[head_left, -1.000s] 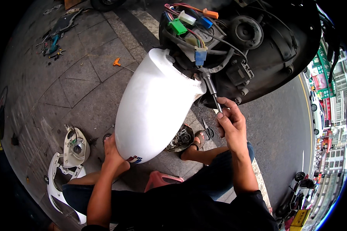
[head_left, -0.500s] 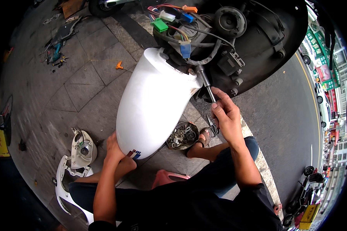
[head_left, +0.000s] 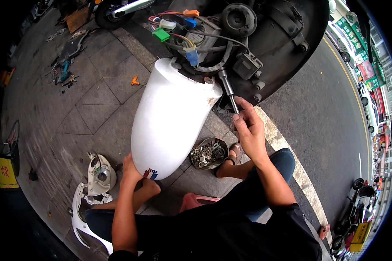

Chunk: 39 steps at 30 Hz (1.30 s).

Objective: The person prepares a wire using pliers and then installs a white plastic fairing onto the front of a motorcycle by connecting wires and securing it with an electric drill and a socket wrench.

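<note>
A white scooter fender (head_left: 172, 122) stands out from the dark underside of a scooter front (head_left: 287, 48). My left hand (head_left: 130, 168) grips its rounded lower end, with the fingers partly hidden behind it. In my right hand (head_left: 249, 126), thumb and fingers close on the thin shaft of a metal socket wrench (head_left: 228, 87). The socket end points up beside the fender's upper right corner, against or near the dark underside; its contact is unclear. Loose connectors, including a green plug (head_left: 160, 35) and a blue plug (head_left: 191, 56), hang above the fender. A round horn (head_left: 239, 20) is mounted behind them.
A tray of small hardware (head_left: 210, 153) sits by my foot, near a red stool (head_left: 196, 202). At left lie a headlight unit (head_left: 102, 175) and a white panel (head_left: 80, 213). An orange-handled tool (head_left: 135, 81) and a teal power tool (head_left: 65, 71) lie on the paving.
The scooter front and its wiring sit further left in view. My right hand and the socket wrench have shifted slightly left too. Both grips look the same.
</note>
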Each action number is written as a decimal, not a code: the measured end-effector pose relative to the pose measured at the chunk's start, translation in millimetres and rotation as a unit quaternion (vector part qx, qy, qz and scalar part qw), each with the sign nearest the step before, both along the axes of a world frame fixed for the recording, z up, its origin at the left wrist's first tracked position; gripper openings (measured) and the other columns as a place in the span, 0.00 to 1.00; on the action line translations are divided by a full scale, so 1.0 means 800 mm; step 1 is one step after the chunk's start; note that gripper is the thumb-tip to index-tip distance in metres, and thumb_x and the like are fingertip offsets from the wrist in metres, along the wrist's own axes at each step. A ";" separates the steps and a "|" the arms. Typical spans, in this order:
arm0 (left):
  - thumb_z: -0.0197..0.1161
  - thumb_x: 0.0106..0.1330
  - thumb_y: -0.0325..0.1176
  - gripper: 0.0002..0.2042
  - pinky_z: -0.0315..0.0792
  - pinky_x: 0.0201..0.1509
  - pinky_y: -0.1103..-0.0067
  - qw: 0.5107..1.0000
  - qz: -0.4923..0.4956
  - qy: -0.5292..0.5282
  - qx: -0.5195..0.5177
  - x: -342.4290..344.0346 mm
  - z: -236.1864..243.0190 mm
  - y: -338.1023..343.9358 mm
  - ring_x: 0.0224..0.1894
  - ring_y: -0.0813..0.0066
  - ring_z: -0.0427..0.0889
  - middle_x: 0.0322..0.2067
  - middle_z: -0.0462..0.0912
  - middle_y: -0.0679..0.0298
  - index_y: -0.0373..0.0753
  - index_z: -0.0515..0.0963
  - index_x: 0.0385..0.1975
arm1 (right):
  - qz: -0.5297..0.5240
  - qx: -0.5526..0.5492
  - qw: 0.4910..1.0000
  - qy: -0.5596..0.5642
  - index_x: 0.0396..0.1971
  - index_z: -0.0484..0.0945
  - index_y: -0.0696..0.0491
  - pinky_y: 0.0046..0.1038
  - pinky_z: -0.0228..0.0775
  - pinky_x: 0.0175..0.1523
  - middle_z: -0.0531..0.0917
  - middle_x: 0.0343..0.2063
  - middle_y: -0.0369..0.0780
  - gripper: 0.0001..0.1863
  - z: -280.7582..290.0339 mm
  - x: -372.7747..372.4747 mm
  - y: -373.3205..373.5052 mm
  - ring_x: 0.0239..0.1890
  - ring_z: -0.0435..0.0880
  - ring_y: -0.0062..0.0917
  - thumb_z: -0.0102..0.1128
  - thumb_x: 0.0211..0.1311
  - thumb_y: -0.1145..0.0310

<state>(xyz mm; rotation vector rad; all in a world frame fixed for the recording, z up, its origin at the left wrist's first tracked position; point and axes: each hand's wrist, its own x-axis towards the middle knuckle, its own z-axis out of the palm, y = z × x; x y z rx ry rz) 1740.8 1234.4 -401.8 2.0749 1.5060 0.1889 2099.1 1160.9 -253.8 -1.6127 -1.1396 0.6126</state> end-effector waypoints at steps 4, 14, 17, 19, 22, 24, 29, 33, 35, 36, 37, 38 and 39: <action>0.71 0.56 0.42 0.18 0.79 0.49 0.59 1.000 -0.013 -0.003 -0.016 -0.005 -0.006 0.003 0.45 0.43 0.85 0.40 0.87 0.47 0.39 0.85 0.43 | 0.026 -0.045 0.996 -0.076 0.64 0.74 0.53 0.22 0.64 0.31 0.68 0.19 0.31 0.24 0.002 -0.002 0.002 0.22 0.67 0.13 0.57 0.68 0.77; 0.70 0.56 0.42 0.19 0.78 0.50 0.57 0.994 -0.052 -0.054 0.081 -0.028 -0.045 -0.008 0.47 0.42 0.84 0.42 0.86 0.46 0.39 0.84 0.45 | 0.394 -0.199 0.891 0.107 0.64 0.74 0.54 0.22 0.63 0.24 0.70 0.18 0.29 0.24 0.053 0.072 -0.035 0.18 0.69 0.14 0.62 0.68 0.70; 0.70 0.57 0.41 0.23 0.76 0.55 0.55 0.994 -0.032 -0.044 0.095 -0.032 -0.059 -0.021 0.51 0.40 0.81 0.47 0.84 0.44 0.38 0.81 0.51 | 0.571 -0.216 0.792 -0.024 0.61 0.76 0.51 0.31 0.70 0.33 0.76 0.17 0.38 0.22 0.017 0.079 -0.026 0.24 0.79 0.24 0.61 0.66 0.70; 0.71 0.57 0.41 0.25 0.75 0.56 0.55 0.995 -0.007 -0.036 0.095 -0.030 -0.067 -0.036 0.53 0.39 0.80 0.49 0.82 0.43 0.37 0.80 0.54 | 0.623 -0.190 0.756 -0.069 0.59 0.77 0.47 0.36 0.72 0.37 0.79 0.19 0.42 0.21 -0.035 0.048 -0.028 0.27 0.83 0.31 0.60 0.65 0.69; 0.71 0.56 0.41 0.27 0.75 0.57 0.55 0.993 0.047 -0.021 0.104 -0.018 -0.077 -0.054 0.55 0.39 0.78 0.54 0.78 0.42 0.37 0.78 0.56 | 0.591 -0.289 0.689 -0.304 0.54 0.81 0.46 0.46 0.79 0.47 0.88 0.37 0.47 0.19 -0.113 0.006 -0.053 0.45 0.87 0.47 0.57 0.62 0.67; 0.70 0.57 0.43 0.27 0.75 0.58 0.55 0.989 0.050 0.004 0.135 -0.013 -0.077 -0.061 0.55 0.39 0.78 0.54 0.79 0.42 0.38 0.78 0.57 | 0.609 -0.296 0.650 -0.346 0.47 0.85 0.47 0.46 0.79 0.46 0.88 0.37 0.46 0.15 -0.151 0.003 -0.071 0.45 0.88 0.44 0.57 0.62 0.67; 0.68 0.59 0.42 0.25 0.75 0.57 0.55 0.987 0.006 -0.035 0.158 -0.018 -0.076 -0.050 0.54 0.40 0.79 0.53 0.82 0.46 0.39 0.79 0.55 | 0.622 -0.310 0.639 -0.329 0.40 0.87 0.50 0.45 0.80 0.46 0.89 0.38 0.48 0.12 -0.198 0.009 -0.071 0.44 0.88 0.45 0.57 0.62 0.66; 0.69 0.57 0.40 0.21 0.75 0.55 0.55 0.988 -0.009 -0.057 0.146 -0.021 -0.084 -0.038 0.52 0.41 0.80 0.48 0.84 0.48 0.39 0.82 0.50 | 0.600 -0.316 0.635 -0.369 0.39 0.87 0.55 0.45 0.80 0.47 0.89 0.38 0.49 0.14 -0.211 -0.023 -0.060 0.46 0.88 0.46 0.59 0.59 0.66; 0.69 0.57 0.39 0.21 0.75 0.55 0.55 0.990 0.000 -0.029 0.138 -0.020 -0.088 -0.039 0.52 0.41 0.80 0.48 0.84 0.47 0.39 0.82 0.50 | 0.580 -0.326 0.638 -0.388 0.41 0.87 0.57 0.45 0.80 0.49 0.89 0.40 0.50 0.15 -0.215 -0.043 -0.058 0.47 0.88 0.46 0.60 0.58 0.65; 0.70 0.57 0.39 0.21 0.75 0.55 0.55 0.991 0.001 -0.011 0.135 -0.019 -0.087 -0.040 0.52 0.40 0.80 0.48 0.84 0.47 0.39 0.82 0.51 | 0.564 -0.313 0.666 -0.375 0.40 0.87 0.57 0.45 0.80 0.50 0.89 0.41 0.50 0.15 -0.215 -0.052 -0.057 0.48 0.88 0.46 0.60 0.58 0.66; 0.70 0.58 0.39 0.23 0.74 0.57 0.54 0.982 0.006 0.023 0.186 -0.017 -0.086 -0.045 0.53 0.39 0.79 0.50 0.82 0.45 0.38 0.80 0.53 | 0.542 -0.300 0.697 -0.361 0.40 0.87 0.56 0.44 0.80 0.50 0.88 0.42 0.50 0.14 -0.213 -0.065 -0.057 0.48 0.88 0.46 0.60 0.58 0.66; 0.70 0.58 0.39 0.28 0.73 0.60 0.54 0.987 0.052 0.039 0.150 -0.016 -0.082 -0.048 0.57 0.38 0.76 0.54 0.79 0.42 0.36 0.76 0.58 | 0.518 -0.296 0.724 -0.346 0.40 0.87 0.56 0.44 0.80 0.51 0.88 0.42 0.50 0.14 -0.211 -0.080 -0.058 0.49 0.87 0.46 0.60 0.57 0.67; 0.71 0.57 0.39 0.30 0.71 0.62 0.53 0.981 0.080 0.007 0.175 -0.014 -0.079 -0.053 0.59 0.37 0.74 0.56 0.77 0.41 0.35 0.74 0.60 | 0.488 -0.231 0.757 -0.367 0.44 0.86 0.55 0.42 0.79 0.54 0.86 0.47 0.50 0.15 -0.206 -0.093 -0.061 0.53 0.85 0.45 0.59 0.58 0.68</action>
